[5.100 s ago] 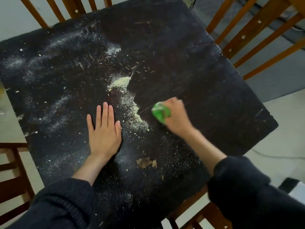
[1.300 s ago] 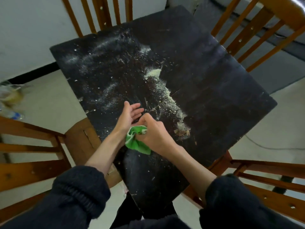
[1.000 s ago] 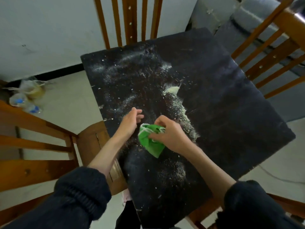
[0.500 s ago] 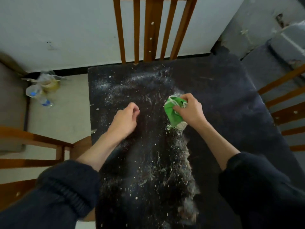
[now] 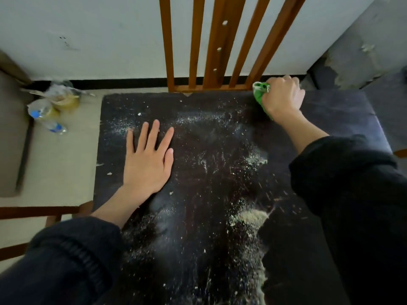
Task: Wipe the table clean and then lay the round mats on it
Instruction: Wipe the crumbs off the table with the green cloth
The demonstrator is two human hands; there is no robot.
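Gripping the green cloth (image 5: 259, 95) at the black table's (image 5: 343, 113) far edge, the right hand (image 5: 283, 96) presses it down by the chair back (image 5: 220, 45); the left hand (image 5: 147, 159) lies flat, fingers spread, well apart among crumbs (image 5: 251, 216). No readable writing anywhere.

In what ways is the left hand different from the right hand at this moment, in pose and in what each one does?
The left hand lies flat with straight, spread fingers; the right hand is curled into a fist. The left hand holds nothing, while the right hand grips a green cloth. The left hand rests near the table's left edge; the right hand is at the far edge, by the chair back. Both come out of dark sleeves.
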